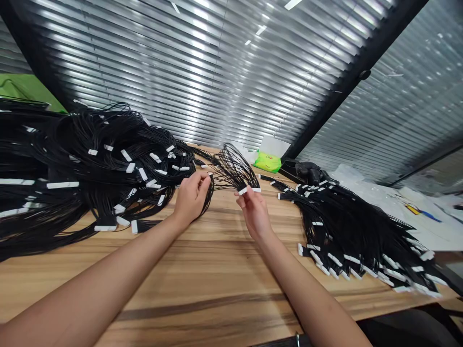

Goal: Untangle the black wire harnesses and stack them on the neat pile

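My left hand [192, 195] is closed around a bundle of thin black wires, part of which hangs below the fingers. My right hand [254, 209] pinches the white connector end of a black wire harness [233, 166], whose loose wires fan out and arch between both hands. A large heap of similar harnesses [94, 149] with white connectors lies to the left, close to my left hand. Another pile of black harnesses [347, 226] is spread on the right, its white ends mostly toward the front edge.
The wooden table [202, 284] runs beneath everything. At the back stands a green and yellow packet [267, 161] of tissues. Behind it rises a wall of metallic blinds [162, 72]. A yellow and blue tool [423, 213] lies on a white surface at far right, near clear plastic [349, 173].
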A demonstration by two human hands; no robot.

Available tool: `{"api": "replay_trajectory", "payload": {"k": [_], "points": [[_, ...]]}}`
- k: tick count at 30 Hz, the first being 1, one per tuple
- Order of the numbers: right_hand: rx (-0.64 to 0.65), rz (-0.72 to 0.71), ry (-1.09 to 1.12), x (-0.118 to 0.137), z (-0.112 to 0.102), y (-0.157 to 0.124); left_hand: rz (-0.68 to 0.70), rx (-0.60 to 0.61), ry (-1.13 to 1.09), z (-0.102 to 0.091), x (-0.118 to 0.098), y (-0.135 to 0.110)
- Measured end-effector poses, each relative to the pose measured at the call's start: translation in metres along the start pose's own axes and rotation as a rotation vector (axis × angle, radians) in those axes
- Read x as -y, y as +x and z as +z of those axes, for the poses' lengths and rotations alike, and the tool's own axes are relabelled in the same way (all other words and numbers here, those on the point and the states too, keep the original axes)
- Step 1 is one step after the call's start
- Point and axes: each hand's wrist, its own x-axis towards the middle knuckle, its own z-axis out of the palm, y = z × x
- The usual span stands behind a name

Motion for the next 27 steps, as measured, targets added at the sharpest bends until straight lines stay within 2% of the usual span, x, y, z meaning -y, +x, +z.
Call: {"api": "replay_trajectory", "payload": {"k": [2, 9, 12, 18, 23, 27], "points": [[0.000, 0.048, 0.092, 0.003, 0.002, 0.000, -0.020, 0.000, -0.013, 0.000, 0.002, 0.000], [0.096, 0.175, 0.295, 0.009, 0.005, -0.008, 0.061, 0.056, -0.067, -0.001, 0.000, 0.000], [0.126, 0.183, 0.317, 0.012, 0.005, -0.011, 0.060, 0.001, -0.067, 0.000, 0.000, -0.001], [0.137, 0.193, 0.310, 0.014, 0.006, -0.013, -0.034, -0.035, -0.258, 0.006, 0.007, 0.000], [0.245, 0.251, 0.317, 0.003, 0.008, -0.015, -0.165, -0.024, -0.416, 0.010, 0.010, 0.003], [0.343, 0.311, 0.191, -0.009, 0.011, -0.021, -0.290, 0.025, -0.734, 0.022, 0.017, 0.003]]}}
